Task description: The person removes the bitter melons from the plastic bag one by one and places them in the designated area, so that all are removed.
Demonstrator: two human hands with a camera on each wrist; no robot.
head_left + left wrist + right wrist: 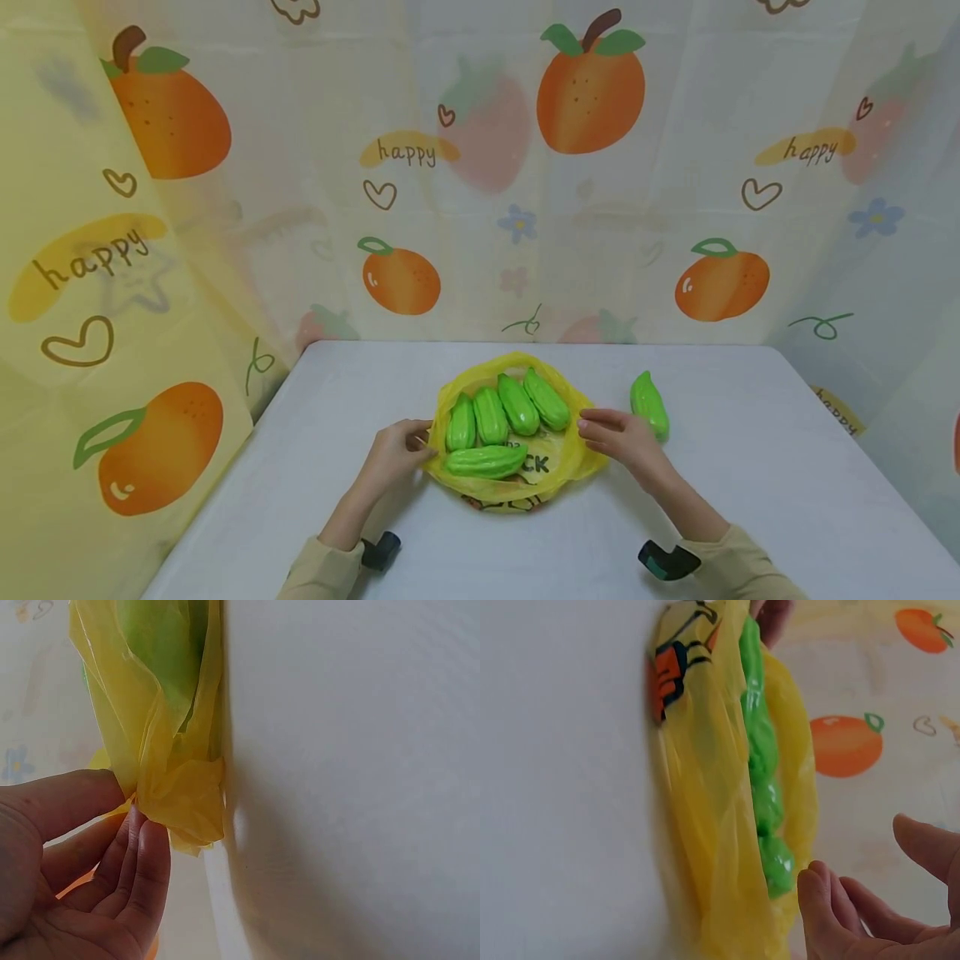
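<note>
A yellow plastic bag (558, 479) with dark print sits on the table, its mouth rolled wide. Inside it lie several glossy green ridged vegetables that look like bitter melons; one (486, 462) lies crosswise in front of an upright row. At the bag's left edge, my left hand (396, 454) pinches the gathered plastic between thumb and fingertips, as the left wrist view (97, 862) shows. My right hand (630, 446) is at the right rim, fingertips close to the plastic; whether they touch cannot be told. In the right wrist view its thumb (930, 844) stands apart from the fingers.
Another green vegetable (649, 406) lies on the white table (720, 467), right of the bag and beyond my right hand. A fruit-patterned cloth (480, 217) hangs behind the table and along both sides.
</note>
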